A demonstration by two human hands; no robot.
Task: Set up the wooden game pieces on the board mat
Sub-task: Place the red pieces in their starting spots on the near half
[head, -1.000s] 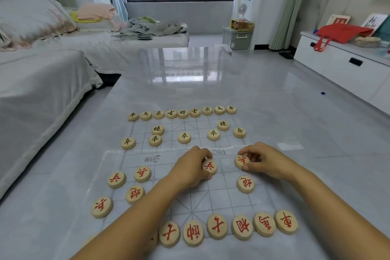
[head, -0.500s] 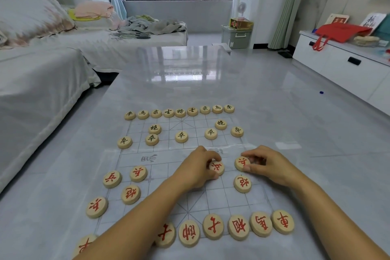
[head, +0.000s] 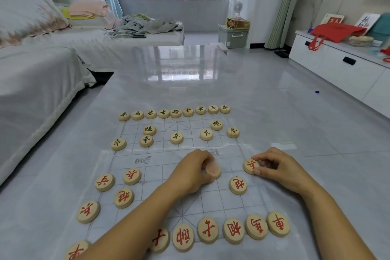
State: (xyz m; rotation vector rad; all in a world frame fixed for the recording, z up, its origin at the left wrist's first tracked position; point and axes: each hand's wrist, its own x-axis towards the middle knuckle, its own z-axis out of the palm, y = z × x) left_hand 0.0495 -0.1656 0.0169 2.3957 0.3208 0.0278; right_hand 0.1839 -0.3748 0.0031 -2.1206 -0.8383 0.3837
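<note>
- Left hand (head: 193, 173): fingers curled round a blurred disc (head: 213, 170) at its fingertips, right of the middle of the board mat (head: 211, 202);
- Right hand (head: 280, 170): thumb and fingers pinch a soldier disc (head: 249, 165), flat, just left of the palm, at the mat's right edge;
- Judgement: each disc is already in its nearer hand; seating on line crossings remains.

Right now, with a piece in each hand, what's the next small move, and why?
Probably set the blurred red piece in the left hand onto the board mat crossing beneath it and let go: it is level with the soldier the right hand pinches.
</note>
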